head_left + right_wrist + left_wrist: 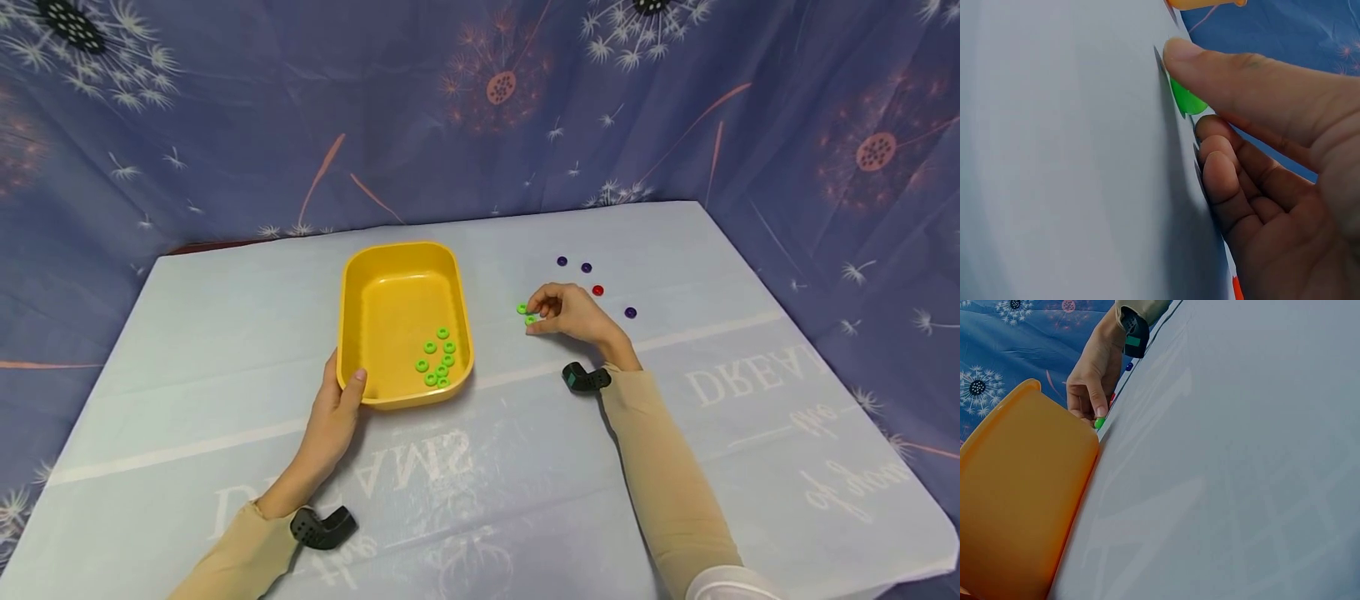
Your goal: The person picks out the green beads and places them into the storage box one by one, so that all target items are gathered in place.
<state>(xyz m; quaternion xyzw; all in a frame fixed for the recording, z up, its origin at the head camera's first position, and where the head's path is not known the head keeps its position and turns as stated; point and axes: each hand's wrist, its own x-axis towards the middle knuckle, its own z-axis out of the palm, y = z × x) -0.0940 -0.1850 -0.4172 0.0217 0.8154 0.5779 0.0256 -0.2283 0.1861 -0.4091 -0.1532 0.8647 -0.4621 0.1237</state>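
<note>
My left hand [335, 414] grips the near left corner of a yellow plastic tray [348, 312], thumb over the rim. Several small green rings [430, 347] lie inside, toward its near right corner. Right of the tray, my right hand [566, 314] pinches a green ring [530, 320] between thumb and fingers at the table surface. Another green ring [522, 308] lies just beside the fingertips. In the right wrist view the thumb partly covers the green ring [1188, 99], and the other fingers are curled. The left wrist view shows the tray's outer wall [1029, 487].
Beyond and right of my right hand lie a red ring [597, 290] and three dark purple rings, one of them the rightmost purple ring [631, 312]. A pale printed cloth covers the table [225, 333]. A blue patterned curtain [420, 108] hangs behind it.
</note>
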